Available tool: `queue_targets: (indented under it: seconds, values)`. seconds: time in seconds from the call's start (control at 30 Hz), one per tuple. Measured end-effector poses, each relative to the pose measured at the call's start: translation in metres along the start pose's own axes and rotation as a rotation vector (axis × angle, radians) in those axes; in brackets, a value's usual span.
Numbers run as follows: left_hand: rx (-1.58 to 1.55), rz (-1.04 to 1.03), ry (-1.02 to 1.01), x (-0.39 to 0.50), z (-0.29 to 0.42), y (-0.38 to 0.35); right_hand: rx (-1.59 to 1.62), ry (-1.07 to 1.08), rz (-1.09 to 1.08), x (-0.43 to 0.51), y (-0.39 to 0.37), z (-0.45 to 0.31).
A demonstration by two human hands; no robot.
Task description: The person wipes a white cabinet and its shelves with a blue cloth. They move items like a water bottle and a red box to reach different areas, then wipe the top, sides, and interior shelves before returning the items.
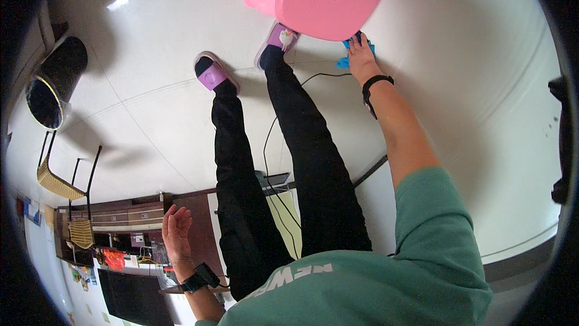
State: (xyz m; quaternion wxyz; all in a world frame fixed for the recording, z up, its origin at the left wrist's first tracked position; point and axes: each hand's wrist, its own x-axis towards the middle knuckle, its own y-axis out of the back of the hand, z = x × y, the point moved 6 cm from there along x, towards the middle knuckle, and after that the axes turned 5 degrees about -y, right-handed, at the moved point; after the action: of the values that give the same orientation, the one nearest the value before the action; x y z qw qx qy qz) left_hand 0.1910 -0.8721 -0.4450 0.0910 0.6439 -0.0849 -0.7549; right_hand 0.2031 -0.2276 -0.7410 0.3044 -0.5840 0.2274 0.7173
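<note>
My right hand (363, 59) presses on a blue cloth (346, 57), its fingers stretched out over it. The cloth lies by the lower edge of a pink plastic stool (316, 5), and the fingertips reach close to the seat's rim. Whether the cloth touches the floor or the side of the stool, I cannot tell. My left hand (177, 231) hangs in the air at the lower left, fingers loosely bent and with nothing in it. A black band with a small device (206, 276) is on that wrist.
Pale floor tiles (158, 131) surround my feet in purple slippers (212, 76). A black cable (266, 140) runs by my legs. A dark waste bin (68, 68) and a woven chair (59, 183) stand at left. Behind are a drawer cabinet (144, 216) and a dark flat screen (131, 296).
</note>
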Motion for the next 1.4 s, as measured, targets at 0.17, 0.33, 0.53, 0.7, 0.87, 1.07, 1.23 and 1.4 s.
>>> queue_targets:
  seconds: [0.17, 0.33, 0.53, 0.7, 0.87, 1.07, 1.23, 1.4]
  values:
    - [0.023, -0.009, 0.013, -0.003, -0.007, -0.001, 0.049, -0.088, 0.07, 0.009, 0.013, 0.021]
    - [-0.008, -0.043, -0.035, -0.008, 0.009, -0.001, 0.079, -0.373, 0.223, -0.027, 0.055, 0.154]
    - [0.018, -0.081, -0.095, -0.017, 0.034, -0.012, 0.078, -0.483, 0.441, -0.085, 0.06, 0.198]
    - [-0.033, -0.102, -0.173, -0.036, 0.051, -0.013, 0.076, -0.195, 0.201, -0.122, 0.023, 0.093]
    - [-0.059, -0.095, -0.227, -0.064, 0.067, 0.019, 0.044, -0.076, 0.06, -0.201, -0.001, 0.047]
    - [-0.106, -0.122, -0.342, -0.099, 0.102, 0.063, 0.068, -0.124, -0.033, -0.317, 0.0, 0.071]
    - [-0.174, -0.21, -0.467, -0.13, 0.134, 0.097, 0.053, -0.209, 0.03, -0.422, -0.013, 0.078]
    - [-0.177, -0.196, -0.553, -0.138, 0.155, 0.138, 0.149, -0.303, 0.074, -0.515, -0.011, 0.078]
